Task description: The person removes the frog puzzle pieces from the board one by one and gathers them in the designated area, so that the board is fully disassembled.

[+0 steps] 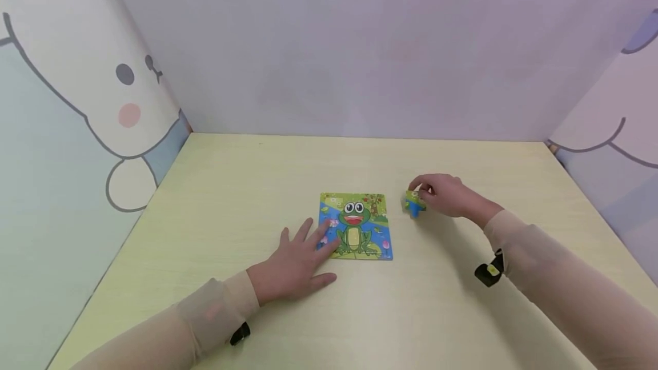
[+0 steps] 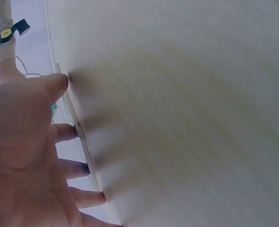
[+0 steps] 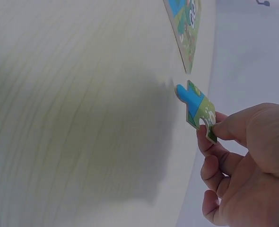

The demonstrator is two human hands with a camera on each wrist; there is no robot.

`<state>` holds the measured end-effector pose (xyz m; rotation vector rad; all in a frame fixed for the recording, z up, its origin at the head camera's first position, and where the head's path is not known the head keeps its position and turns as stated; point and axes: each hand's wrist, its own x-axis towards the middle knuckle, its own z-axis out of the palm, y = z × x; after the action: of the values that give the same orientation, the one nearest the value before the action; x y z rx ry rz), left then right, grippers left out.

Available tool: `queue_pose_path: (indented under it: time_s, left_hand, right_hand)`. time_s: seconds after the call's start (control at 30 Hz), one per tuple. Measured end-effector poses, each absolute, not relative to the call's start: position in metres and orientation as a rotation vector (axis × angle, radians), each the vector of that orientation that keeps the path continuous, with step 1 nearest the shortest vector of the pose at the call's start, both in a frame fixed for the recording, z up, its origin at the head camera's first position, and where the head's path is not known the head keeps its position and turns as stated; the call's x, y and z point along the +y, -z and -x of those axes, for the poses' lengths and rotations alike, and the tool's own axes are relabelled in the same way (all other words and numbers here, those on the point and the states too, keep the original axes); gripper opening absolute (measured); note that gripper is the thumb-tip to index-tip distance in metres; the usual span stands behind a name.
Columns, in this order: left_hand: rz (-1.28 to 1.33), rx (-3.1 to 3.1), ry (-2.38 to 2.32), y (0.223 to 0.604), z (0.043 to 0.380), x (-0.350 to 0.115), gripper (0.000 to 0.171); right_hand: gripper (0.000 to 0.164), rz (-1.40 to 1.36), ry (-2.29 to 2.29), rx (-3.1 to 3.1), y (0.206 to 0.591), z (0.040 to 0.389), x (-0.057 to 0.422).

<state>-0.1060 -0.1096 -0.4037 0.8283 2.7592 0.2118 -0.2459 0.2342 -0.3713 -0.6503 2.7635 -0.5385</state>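
A square frog jigsaw puzzle [image 1: 354, 227] lies flat on the table, its wooden edge seen side-on in the right wrist view. My left hand [image 1: 295, 261] is spread out, with two fingertips resting over the puzzle's left side and the thumb on the table in front of it. To the right of the puzzle, my right hand [image 1: 444, 194] pinches a jigsaw piece [image 3: 196, 104] between thumb and index finger. Blue and green with white flowers, the piece has a rounded blue tab and a curved notch. It is held tilted above the tabletop, and the other right fingers curl loosely.
The pale wooden table [image 1: 216, 187] runs back to a plain light wall [image 1: 349, 50]. Side panels with cartoon drawings, such as the left panel [image 1: 67, 187], border it. Black wrist cameras, including the right one [image 1: 488, 272], hang under both sleeves.
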Motion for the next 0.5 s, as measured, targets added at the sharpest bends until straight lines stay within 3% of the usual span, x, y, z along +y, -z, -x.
queue_pose_path:
  time_s: [0.5]
  left_hand:
    - [-0.809, 2.747, -0.218, 0.4027, 0.1068, -0.1098, 0.066]
  right_hand:
    - [0.033, 0.65, 0.423, 2.851, 0.3758, 0.247, 0.2403]
